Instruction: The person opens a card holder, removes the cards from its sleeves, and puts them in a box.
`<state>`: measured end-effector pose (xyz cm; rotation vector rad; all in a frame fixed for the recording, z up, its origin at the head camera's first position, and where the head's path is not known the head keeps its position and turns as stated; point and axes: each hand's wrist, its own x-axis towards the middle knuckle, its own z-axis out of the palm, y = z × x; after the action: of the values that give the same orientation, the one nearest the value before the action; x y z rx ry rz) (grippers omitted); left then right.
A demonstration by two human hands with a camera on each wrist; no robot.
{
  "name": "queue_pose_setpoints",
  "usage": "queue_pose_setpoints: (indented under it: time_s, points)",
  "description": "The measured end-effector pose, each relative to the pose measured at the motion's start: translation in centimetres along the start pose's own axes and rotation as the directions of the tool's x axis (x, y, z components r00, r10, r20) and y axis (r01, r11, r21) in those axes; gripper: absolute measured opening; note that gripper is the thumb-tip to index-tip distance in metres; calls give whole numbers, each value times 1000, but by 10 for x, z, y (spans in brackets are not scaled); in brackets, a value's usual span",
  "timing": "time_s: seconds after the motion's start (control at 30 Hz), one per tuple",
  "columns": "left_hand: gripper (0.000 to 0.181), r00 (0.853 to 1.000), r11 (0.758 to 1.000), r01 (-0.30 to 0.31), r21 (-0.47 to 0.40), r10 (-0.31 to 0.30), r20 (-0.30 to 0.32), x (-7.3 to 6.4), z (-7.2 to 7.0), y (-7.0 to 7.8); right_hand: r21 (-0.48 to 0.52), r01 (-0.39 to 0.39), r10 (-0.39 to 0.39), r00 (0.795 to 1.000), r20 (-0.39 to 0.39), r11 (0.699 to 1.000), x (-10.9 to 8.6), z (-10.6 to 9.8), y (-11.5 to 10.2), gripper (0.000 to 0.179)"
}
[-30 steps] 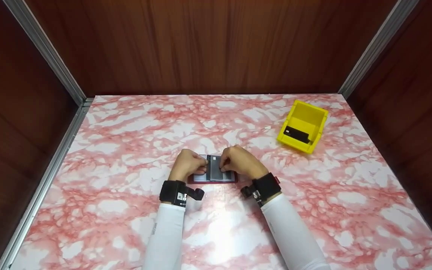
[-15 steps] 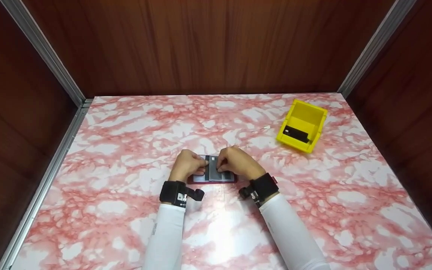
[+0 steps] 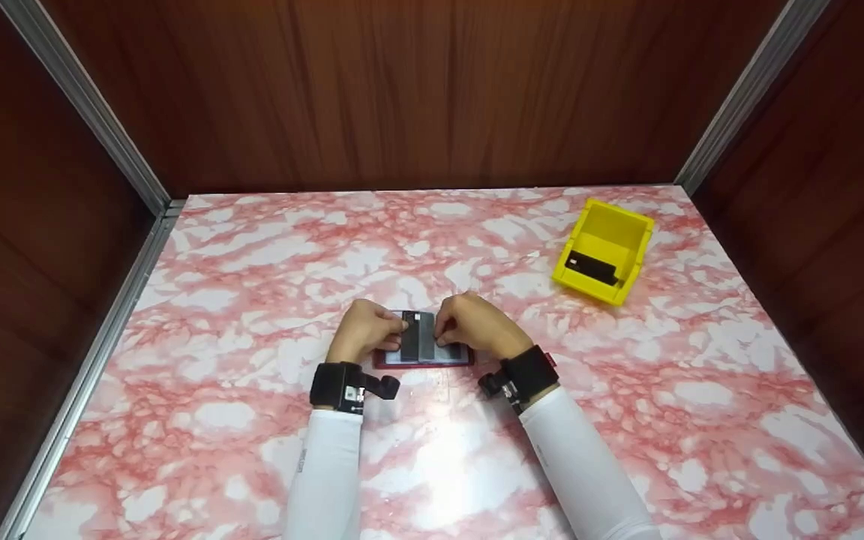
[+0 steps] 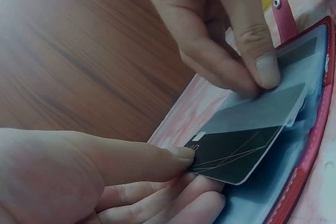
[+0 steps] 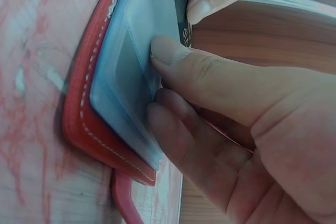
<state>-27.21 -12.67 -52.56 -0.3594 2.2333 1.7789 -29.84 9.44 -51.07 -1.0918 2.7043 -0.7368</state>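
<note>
A red card holder [image 3: 426,366] with clear plastic sleeves lies open on the table in front of me. My left hand [image 3: 363,330] pinches the outer edge of a black card [image 4: 236,156] between thumb and fingers. Part of that card sticks out of a clear sleeve [image 4: 257,109], and the rest shows greyish through the plastic. On the opposite side, my right hand [image 3: 481,324] pinches this sleeve between thumb and fingers. Stitching runs along the red cover [image 5: 79,114] in the right wrist view. Another dark card [image 4: 298,53] shows through plastic near the right thumb.
A yellow bin [image 3: 578,288] stands at the back right, with a black card [image 3: 591,268] inside. The holder's pink snap strap [image 4: 284,19] extends past its edge. Wood-grain panels [image 3: 432,97] enclose the marbled table [image 3: 252,465] at the back and sides.
The left hand has moved left with the black card, so more of it shows outside the sleeve. My right hand shifted slightly left, then stayed in place, still pinching the sleeve.
</note>
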Motion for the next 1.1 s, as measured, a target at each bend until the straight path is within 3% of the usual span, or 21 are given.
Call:
queue_pose_setpoints:
  time_s: [0.73, 1.1]
  points:
    - [24, 1000, 994, -5, 105, 4, 12, -2, 4, 4, -50, -13, 11, 1000, -28, 999, 2, 8, -9, 5]
    - [22, 1000, 993, -15, 120, 15, 3, -2, 1, 3, -105, 62, -65, 997, -28, 993, 3, 9, -16, 4]
